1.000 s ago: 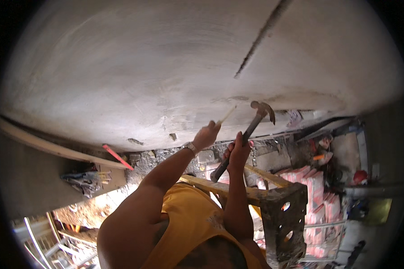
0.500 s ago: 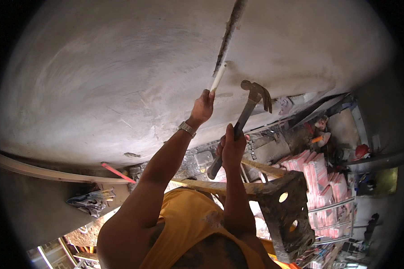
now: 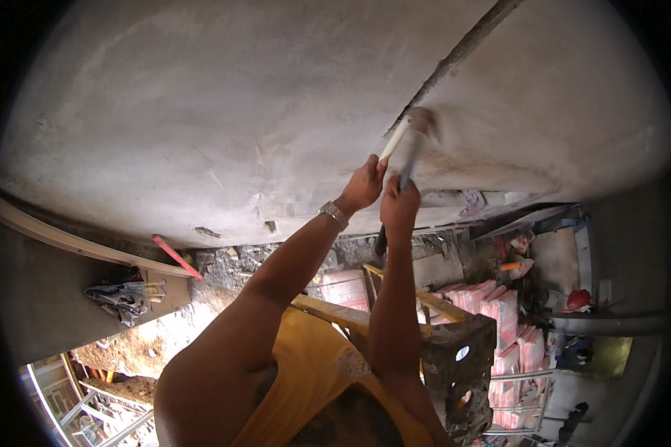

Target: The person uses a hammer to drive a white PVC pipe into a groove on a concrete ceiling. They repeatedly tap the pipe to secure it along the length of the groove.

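My left hand (image 3: 365,182) is closed around the lower end of a slim white pipe (image 3: 395,141), which slants up against the grey plastered wall (image 3: 201,112). The pipe lies at the lower end of a narrow dark groove (image 3: 458,58) cut into that wall. In my right hand (image 3: 399,212) is a claw hammer (image 3: 408,165), gripped by its dark handle. Its head is smeared by motion and is right beside the pipe's upper end; whether they touch I cannot tell.
Close below my right arm stands a stained stand with round holes (image 3: 455,372) and a yellow rail (image 3: 335,314). Stacked pink-and-white bags (image 3: 503,320) are beyond it. At left, a red bar (image 3: 176,257) leans by a curved ledge (image 3: 74,246), near a crumpled bag (image 3: 127,299).
The hammer has swung up and left, bringing its head from clear of the white pipe to beside its upper end. My right hand has come close to my left, which still grips the pipe.
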A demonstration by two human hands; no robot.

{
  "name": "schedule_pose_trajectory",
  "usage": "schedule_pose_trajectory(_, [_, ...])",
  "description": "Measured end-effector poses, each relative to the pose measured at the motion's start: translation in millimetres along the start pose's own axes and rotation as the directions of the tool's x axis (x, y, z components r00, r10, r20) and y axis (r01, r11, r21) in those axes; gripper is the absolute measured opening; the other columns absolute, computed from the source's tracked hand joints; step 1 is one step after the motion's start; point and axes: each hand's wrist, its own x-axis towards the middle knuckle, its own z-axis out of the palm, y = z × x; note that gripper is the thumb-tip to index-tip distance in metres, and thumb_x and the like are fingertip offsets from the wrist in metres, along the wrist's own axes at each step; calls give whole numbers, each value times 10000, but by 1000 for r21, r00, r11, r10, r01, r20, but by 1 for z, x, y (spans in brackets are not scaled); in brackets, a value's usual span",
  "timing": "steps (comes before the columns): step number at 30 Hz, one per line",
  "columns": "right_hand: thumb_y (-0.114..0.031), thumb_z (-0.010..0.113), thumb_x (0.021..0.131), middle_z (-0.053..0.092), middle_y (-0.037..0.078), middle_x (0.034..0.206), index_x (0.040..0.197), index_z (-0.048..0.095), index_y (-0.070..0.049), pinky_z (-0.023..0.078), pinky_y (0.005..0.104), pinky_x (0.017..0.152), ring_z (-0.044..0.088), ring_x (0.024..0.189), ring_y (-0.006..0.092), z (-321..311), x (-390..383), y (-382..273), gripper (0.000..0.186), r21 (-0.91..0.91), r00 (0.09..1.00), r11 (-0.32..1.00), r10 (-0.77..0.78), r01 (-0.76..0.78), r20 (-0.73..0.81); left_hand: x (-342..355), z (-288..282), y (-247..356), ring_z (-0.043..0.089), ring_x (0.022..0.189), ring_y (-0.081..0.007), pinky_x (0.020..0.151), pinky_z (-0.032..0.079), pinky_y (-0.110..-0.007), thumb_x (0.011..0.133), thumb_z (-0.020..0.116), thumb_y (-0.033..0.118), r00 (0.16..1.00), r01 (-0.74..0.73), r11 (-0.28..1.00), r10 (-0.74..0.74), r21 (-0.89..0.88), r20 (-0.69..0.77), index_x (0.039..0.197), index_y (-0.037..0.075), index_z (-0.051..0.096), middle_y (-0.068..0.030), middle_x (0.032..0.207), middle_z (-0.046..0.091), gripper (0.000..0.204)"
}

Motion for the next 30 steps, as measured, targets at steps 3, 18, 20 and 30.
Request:
schedule_pose_trajectory(3, [-261,542,975,457,16,573,800,490,-61,375,275,425,452,476,105,-21,8,-28,270,325,911,855,343,-404,229,0,-1,-4,544,715,-538,570,392,-554,1028,356,389,1000,16,999,-16,29,5,965,29,396,-295,687,557,368])
schedule_pose_trajectory(18, [-253,557,955,430,24,533,715,471,-49,333,314,422,407,432,138,-22,8,-51,326,480,830,680,492,-555,264,8,-2,-3,542,728,-538,591,390,-576,1026,366,382,999,43,999,-43,6,-11,974,39,401,-300,708,565,348])
schedule_pose_trajectory(20, [-235,565,960,376,-17,513,726,446,-97,299,269,383,341,395,93,-48,7,-85,296,648,812,542,539,-536,221,1,-5,-6,539,721,-539,584,387,-574,1027,365,379,999,52,999,-52,7,-2,974,40,402,-300,704,560,346])
schedule_pose_trajectory(30, [-236,585,936,384,-3,486,771,493,-45,312,315,314,388,321,129,4,-19,0,269,314,825,765,492,-562,278,-2,1,-10,529,750,-553,607,391,-581,1031,356,368,1000,-20,1000,20,20,-11,959,28,406,-310,723,558,351])
